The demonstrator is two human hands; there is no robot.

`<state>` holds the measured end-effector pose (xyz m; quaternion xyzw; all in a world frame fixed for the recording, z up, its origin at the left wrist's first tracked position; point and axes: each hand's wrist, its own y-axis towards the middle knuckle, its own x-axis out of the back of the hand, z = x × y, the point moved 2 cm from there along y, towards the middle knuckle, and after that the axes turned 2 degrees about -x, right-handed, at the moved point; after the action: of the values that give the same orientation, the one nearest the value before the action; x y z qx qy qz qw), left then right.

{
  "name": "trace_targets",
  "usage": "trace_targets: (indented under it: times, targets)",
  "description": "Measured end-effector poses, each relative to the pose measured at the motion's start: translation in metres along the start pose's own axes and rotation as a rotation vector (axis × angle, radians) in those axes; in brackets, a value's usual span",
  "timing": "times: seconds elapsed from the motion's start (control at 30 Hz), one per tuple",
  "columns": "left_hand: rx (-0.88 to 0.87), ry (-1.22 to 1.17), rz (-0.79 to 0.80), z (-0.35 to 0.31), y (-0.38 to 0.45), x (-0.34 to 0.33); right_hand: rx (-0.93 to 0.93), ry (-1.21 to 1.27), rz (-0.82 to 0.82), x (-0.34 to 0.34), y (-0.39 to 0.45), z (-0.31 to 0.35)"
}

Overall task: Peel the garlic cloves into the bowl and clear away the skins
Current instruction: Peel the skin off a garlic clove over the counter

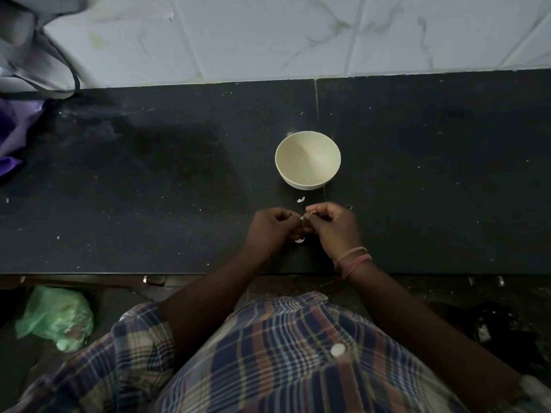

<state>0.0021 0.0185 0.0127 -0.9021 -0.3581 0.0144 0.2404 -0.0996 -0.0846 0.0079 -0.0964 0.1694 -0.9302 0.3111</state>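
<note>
Both hands, the left hand [275, 226] and right hand [332, 223], pinch one garlic clove [303, 219] between curled fingertips just in front of the bowl [307, 160]; best to strip skin in small pulls over the table [149, 174], beside the fallen skins [299, 240].

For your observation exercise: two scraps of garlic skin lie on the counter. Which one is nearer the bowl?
The scrap just in front of the bowl, beyond the hands. The other scrap lies under the hands, nearer the person.

Matt cream bowl [307, 159], speckled dark stone counter [149, 174] — glossy marbled tiles [268, 34]
</note>
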Motion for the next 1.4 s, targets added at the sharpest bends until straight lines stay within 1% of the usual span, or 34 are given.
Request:
trace_targets:
  times: [0.13,0.3,0.43,0.5,0.63,0.67,0.8,0.9,0.97,1.07,1.17,1.3,1.4]
  targets:
    - [-0.041,0.088,0.015,-0.002,-0.002,0.001,-0.024,0.038,0.023,0.001,-0.003,0.003]
    - [-0.045,0.065,0.049,-0.003,-0.003,0.003,-0.057,0.055,0.048,0.004,0.0,0.0]
    - [-0.039,0.02,0.074,-0.001,-0.002,0.006,-0.11,0.091,0.097,0.002,0.001,0.002]
    - [-0.046,-0.002,0.084,-0.004,-0.004,0.005,-0.146,0.148,0.112,0.0,0.001,0.004]
    - [-0.041,-0.141,0.085,-0.007,-0.005,0.003,-0.175,0.303,0.103,0.003,0.001,0.009]
    - [-0.036,-0.153,0.076,-0.007,-0.005,0.003,-0.16,0.295,0.088,0.003,0.001,0.01]
    - [-0.016,-0.143,0.042,-0.005,0.0,0.003,-0.058,0.131,0.051,0.001,-0.001,0.009]
    - [-0.01,-0.132,0.053,-0.004,-0.001,0.003,0.038,-0.052,0.056,-0.001,-0.003,0.006]
    - [-0.03,-0.09,0.07,-0.005,0.0,0.003,0.045,-0.08,0.071,0.0,-0.004,0.008]
    - [-0.02,-0.089,0.067,-0.006,0.0,0.002,0.0,-0.01,0.09,0.001,-0.003,0.008]
    - [0.045,-0.177,0.064,-0.004,0.0,0.002,-0.038,0.045,0.12,0.0,-0.002,0.005]
    - [0.131,-0.344,0.092,-0.002,-0.001,0.001,-0.154,0.268,0.142,-0.003,-0.005,0.003]
    - [0.172,-0.425,0.083,-0.003,-0.002,0.0,-0.192,0.336,0.155,-0.002,-0.007,0.005]
